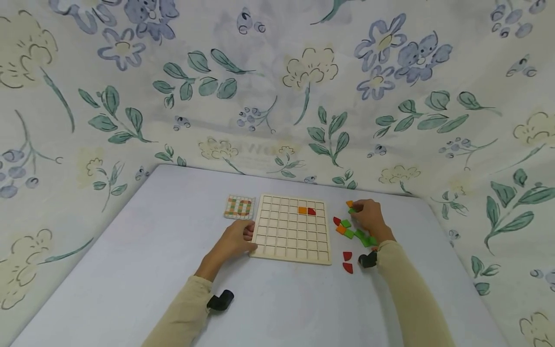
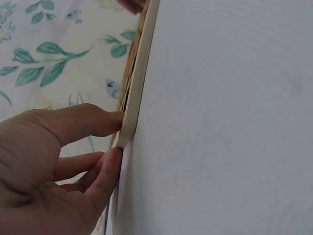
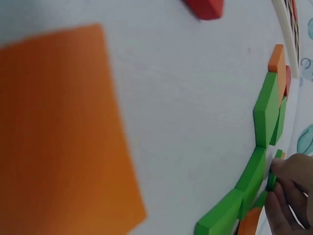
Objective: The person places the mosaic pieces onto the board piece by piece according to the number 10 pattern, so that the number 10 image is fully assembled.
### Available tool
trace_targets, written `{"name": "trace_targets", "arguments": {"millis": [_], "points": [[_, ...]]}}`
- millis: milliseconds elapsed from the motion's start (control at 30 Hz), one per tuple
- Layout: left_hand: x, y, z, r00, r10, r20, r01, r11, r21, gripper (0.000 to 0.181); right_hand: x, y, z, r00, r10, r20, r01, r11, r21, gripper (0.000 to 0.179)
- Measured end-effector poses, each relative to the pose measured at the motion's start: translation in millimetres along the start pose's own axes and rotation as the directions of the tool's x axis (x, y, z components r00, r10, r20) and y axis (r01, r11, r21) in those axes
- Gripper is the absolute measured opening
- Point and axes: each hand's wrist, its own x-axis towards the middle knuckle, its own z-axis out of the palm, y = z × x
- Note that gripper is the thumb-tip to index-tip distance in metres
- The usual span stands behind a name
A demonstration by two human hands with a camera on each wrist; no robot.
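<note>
A wooden grid board lies mid-table, with an orange square tile and a red quarter-round tile side by side in its upper cells. My left hand grips the board's near left corner; in the left wrist view, thumb and fingers pinch the board's edge. Right of the board, my right hand pinches a small green tile between thumb and fingertips, low over the table. An orange tile shows just beyond those fingertips. Part of the green tile is hidden by the fingers.
A card with an orange and green pattern lies left of the board. Several loose green, orange and red tiles are scattered between the board and my right forearm. Two red quarter-round tiles lie nearer. A flowered cloth hangs behind the table.
</note>
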Motion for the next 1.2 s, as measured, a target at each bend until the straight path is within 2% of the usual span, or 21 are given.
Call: {"name": "trace_targets", "arguments": {"millis": [233,400,567,733,867,1033,1200], "points": [[-1.2,-4.3,1.5,1.0,0.018,0.001,-0.018,0.998,-0.053,0.068,-0.6,0,0,0.999,-0.034,-0.031,0.035,0.999,0.04,0.036],[-0.9,-3.2,1.3,1.0,0.015,0.007,-0.014,0.998,-0.059,0.068,-1.8,-12,4,0.992,-0.115,-0.043,0.118,0.991,0.066,0.036],[-1.3,-3.8,2.2,1.0,0.006,0.005,-0.006,0.998,-0.064,0.068,-4.2,-33,15,0.966,-0.259,-0.019,0.259,0.963,0.07,0.034],[-0.3,-5.1,2.2,1.0,0.011,0.003,-0.01,0.998,-0.068,0.068,-10.4,-54,31,0.929,-0.364,0.061,0.359,0.93,0.081,0.033],[0.0,-5.8,1.3,1.0,0.015,0.003,-0.015,0.998,-0.066,0.068,-14.1,-67,44,0.913,-0.39,0.118,0.379,0.919,0.106,0.032],[0.3,-6.2,0.6,1.0,0.018,0.008,-0.017,0.997,-0.076,0.068,-16.2,-76,54,0.9,-0.409,0.149,0.398,0.912,0.097,0.03],[-0.2,-7.5,1.3,1.0,0.021,0.019,-0.02,0.997,-0.079,0.068,-16.8,-78,60,0.91,-0.381,0.162,0.372,0.925,0.081,0.032]]}}
